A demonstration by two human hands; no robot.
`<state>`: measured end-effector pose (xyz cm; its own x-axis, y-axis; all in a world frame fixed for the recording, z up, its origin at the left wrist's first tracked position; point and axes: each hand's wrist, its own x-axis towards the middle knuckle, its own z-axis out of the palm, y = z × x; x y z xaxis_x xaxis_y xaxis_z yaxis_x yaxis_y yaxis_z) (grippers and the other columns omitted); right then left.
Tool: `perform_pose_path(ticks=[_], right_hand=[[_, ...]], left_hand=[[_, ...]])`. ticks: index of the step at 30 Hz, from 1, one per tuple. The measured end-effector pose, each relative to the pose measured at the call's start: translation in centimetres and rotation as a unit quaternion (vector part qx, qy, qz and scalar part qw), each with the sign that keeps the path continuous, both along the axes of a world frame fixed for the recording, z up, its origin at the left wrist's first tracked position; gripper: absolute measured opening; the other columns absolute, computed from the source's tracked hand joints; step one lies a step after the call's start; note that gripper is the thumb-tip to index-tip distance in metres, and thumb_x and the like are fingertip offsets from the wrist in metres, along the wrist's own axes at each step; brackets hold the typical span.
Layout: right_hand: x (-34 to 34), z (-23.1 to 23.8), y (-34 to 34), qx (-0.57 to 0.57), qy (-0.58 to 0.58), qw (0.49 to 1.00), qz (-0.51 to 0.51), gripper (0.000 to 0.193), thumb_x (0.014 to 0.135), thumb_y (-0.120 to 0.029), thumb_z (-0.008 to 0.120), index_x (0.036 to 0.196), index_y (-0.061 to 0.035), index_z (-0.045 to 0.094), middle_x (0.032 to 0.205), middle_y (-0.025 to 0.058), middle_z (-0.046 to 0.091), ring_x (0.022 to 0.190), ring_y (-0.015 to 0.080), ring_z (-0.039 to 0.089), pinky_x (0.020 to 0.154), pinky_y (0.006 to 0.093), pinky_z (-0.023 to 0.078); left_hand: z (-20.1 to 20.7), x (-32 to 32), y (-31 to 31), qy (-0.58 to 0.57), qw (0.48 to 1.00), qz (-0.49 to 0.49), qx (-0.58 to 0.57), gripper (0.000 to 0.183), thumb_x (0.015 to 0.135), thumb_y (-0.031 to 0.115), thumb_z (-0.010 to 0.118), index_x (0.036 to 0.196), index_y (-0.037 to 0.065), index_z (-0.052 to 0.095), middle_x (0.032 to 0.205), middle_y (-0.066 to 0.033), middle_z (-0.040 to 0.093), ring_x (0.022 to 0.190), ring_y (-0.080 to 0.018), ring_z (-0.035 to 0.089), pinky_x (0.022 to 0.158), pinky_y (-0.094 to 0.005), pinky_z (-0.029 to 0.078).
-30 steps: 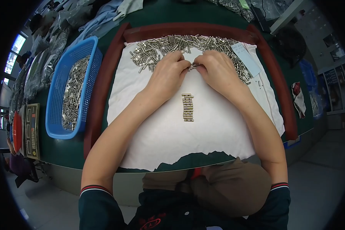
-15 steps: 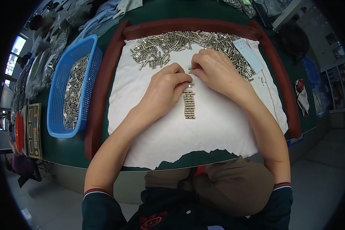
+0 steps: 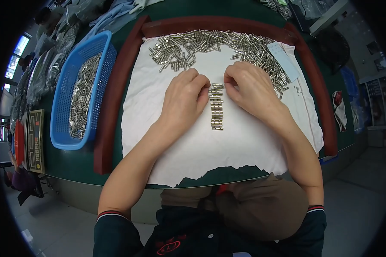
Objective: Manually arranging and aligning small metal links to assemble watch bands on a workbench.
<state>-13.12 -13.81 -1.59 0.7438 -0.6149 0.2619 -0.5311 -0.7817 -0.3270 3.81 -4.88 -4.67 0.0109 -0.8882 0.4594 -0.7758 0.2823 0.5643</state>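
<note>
A column of short metal pins [image 3: 217,115] lies on the white cloth [image 3: 176,156], stacked side by side in front of me; the upper pins are less evenly lined up than the lower ones. My left hand [image 3: 185,96] rests at the column's upper left, its thumb and forefinger closed beside the pin ends. On the other side, my right hand [image 3: 249,88] has its fingers curled in close to the upper right ends. Whatever either hand pinches is hidden behind the fingers. A loose heap of the same metal pins [image 3: 201,41] curves along the cloth's far side.
A dark red wooden frame [image 3: 214,26] borders the cloth at the back and both sides. Left of it stands a blue plastic basket [image 3: 108,60] with more pins. A pale blue paper slip [image 3: 283,62] lies at the right of the heap. The table [image 3: 79,171] is green.
Both hands have drawn apart slightly, my right one toward the right and nearer. More pins now show at the column's top, between the fingers. The whole view has shifted a little.
</note>
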Motion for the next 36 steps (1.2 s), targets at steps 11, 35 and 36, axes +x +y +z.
perform_pose_path(ticks=[11,35,36], right_hand=[[0.1,-1.4,0.3,-0.059,-0.066,0.996,0.007,0.006,0.076,-0.006,0.065,0.079,-0.0022,0.062,0.079,0.0108,0.061,0.081,0.0297,0.061,0.072,0.0430,0.049],[0.1,-2.8,2.2,-0.190,-0.089,0.978,-0.016,0.012,0.071,-0.007,0.067,0.077,-0.0076,0.057,0.078,0.0059,0.053,0.079,0.0228,0.054,0.069,0.0372,0.040],[0.0,-2.9,2.1,-0.191,-0.089,0.978,-0.015,0.012,0.071,-0.007,0.067,0.077,-0.0076,0.057,0.078,0.0059,0.053,0.079,0.0228,0.054,0.069,0.0372,0.040]], left_hand=[[-0.4,-0.4,-0.4,-0.012,0.999,0.017,-0.029,0.017,0.077,-0.002,0.063,0.093,0.002,0.060,0.084,-0.0124,0.057,0.080,-0.0298,0.058,0.071,-0.0406,0.045],[-0.6,-1.3,0.3,-0.166,0.984,0.043,-0.047,0.016,0.076,0.003,0.061,0.092,0.004,0.059,0.092,-0.0089,0.051,0.089,-0.0250,0.052,0.076,-0.0381,0.038],[-0.6,-1.3,0.3,-0.167,0.984,0.043,-0.049,0.016,0.076,0.003,0.061,0.092,0.004,0.059,0.092,-0.0088,0.051,0.089,-0.0249,0.052,0.076,-0.0382,0.038]])
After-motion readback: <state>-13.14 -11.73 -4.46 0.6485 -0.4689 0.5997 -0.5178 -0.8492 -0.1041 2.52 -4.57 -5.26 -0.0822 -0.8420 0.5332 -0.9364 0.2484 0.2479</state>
